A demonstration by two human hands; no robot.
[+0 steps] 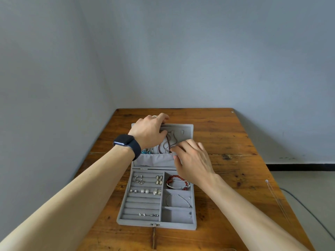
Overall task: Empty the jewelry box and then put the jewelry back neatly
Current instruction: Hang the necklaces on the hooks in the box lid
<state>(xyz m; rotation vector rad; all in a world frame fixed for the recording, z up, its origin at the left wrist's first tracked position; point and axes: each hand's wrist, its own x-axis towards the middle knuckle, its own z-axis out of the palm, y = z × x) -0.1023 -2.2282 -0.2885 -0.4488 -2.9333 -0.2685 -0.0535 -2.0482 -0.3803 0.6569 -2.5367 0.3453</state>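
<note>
Both arms stretched over the open jewelry box (157, 225) mid-bench, left hand (147, 132) grip clamped on the lid's (188, 127) top edge, right hand (193, 157) fingers pinching the necklace (167, 144).

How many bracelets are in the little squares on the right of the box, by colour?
Red beaded bracelet: 1
White beaded bracelet: 1
Thin silver wire bracelet: 1
Total: 3
The nearest square of the grey velvet jewelry box holds no bracelet.
</note>
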